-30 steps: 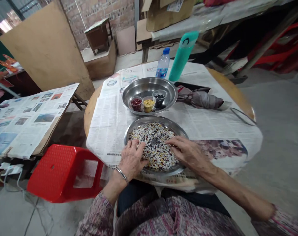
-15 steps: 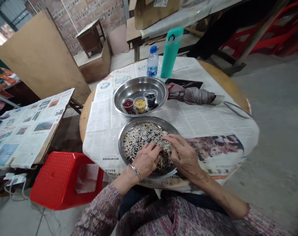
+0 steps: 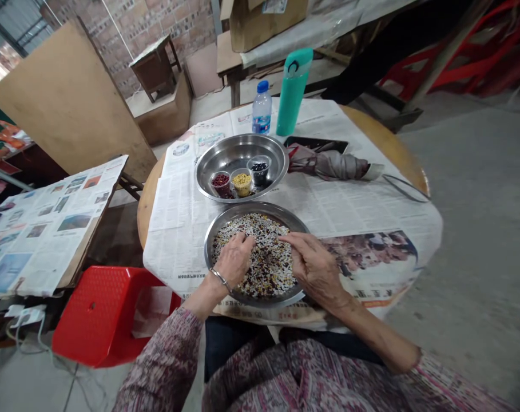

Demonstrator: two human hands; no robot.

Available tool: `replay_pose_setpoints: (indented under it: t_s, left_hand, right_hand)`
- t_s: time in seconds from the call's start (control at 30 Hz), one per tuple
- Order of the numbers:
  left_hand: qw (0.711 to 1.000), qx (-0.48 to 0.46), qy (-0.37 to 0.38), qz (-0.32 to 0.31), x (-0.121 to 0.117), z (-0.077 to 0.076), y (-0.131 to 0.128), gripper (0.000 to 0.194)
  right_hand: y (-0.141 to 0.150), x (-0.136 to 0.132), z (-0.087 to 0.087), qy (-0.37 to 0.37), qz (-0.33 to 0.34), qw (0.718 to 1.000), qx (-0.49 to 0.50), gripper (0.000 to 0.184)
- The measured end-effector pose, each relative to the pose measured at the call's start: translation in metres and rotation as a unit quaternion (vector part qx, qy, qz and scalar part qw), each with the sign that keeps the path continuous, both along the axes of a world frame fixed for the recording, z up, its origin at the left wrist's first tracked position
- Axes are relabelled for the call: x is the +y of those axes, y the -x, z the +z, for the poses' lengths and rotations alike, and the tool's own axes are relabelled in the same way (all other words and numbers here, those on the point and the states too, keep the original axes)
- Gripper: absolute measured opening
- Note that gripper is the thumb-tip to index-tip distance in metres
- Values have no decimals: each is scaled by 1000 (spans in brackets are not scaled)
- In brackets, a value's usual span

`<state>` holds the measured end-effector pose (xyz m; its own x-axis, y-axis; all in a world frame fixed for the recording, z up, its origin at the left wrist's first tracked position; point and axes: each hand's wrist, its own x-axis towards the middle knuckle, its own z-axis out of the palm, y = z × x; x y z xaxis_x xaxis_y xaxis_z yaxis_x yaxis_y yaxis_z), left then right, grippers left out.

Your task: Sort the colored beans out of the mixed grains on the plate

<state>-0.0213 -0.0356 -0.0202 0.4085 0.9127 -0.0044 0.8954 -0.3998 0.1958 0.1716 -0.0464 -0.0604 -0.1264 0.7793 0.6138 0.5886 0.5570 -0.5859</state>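
Observation:
A round steel basin (image 3: 300, 224) in front of me holds a mix of white, black, dark red and yellow beans and grains (image 3: 266, 263). My left hand (image 3: 234, 258), a bangle at its wrist, reaches over the left side of the mix with fingers bent together; what they hold, if anything, is hidden. From the right rim my right hand (image 3: 315, 266) leans in, its forefinger stretched over the mix and its lower fingers curled. Behind is a second steel basin (image 3: 212, 154) with small plastic cups of red beans (image 3: 221, 182), yellow beans (image 3: 241, 183) and black beans (image 3: 260, 169).
Newspaper (image 3: 169, 229) covers the round table. Beyond the basins stand a water bottle (image 3: 262, 109) and a green flask (image 3: 294, 91). A folded umbrella (image 3: 332, 165) and a dark phone-like slab (image 3: 339, 145) lie at right. A red stool (image 3: 99, 315) stands at left.
My left hand has drawn back to the left, away from my right hand, uncovering the middle of the mix, where more dark beans show. My right hand stays near the right rim.

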Motion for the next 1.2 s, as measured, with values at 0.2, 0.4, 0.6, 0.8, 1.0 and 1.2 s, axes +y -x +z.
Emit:
replay_pose_setpoints:
  t_s: [0.2, 0.4, 0.6, 0.8, 1.0, 1.2]
  left_hand:
    - [995, -85, 47, -34, -41, 5, 9, 19]
    - [984, -67, 33, -159, -34, 0, -18, 25]
    - [990, 7, -102, -96, 2, -1, -24, 23]
    - [983, -10, -155, 99, 10, -6, 7, 57]
    - [991, -45, -55, 115, 2, -10, 15, 22]
    - [981, -186, 44, 5, -18, -1, -14, 15]
  right_hand:
    - [0, -1, 1, 15, 0, 1000, 5, 37]
    - [0, -1, -1, 9, -6, 1000, 15, 35]
    - [1, -1, 2, 16, -16, 999, 24, 35]
    - [3, -1, 4, 22, -25, 999, 31, 34]
    - [3, -1, 5, 7, -20, 999, 44, 31]
    - [2, -4, 4, 12, -41, 994, 98, 24]
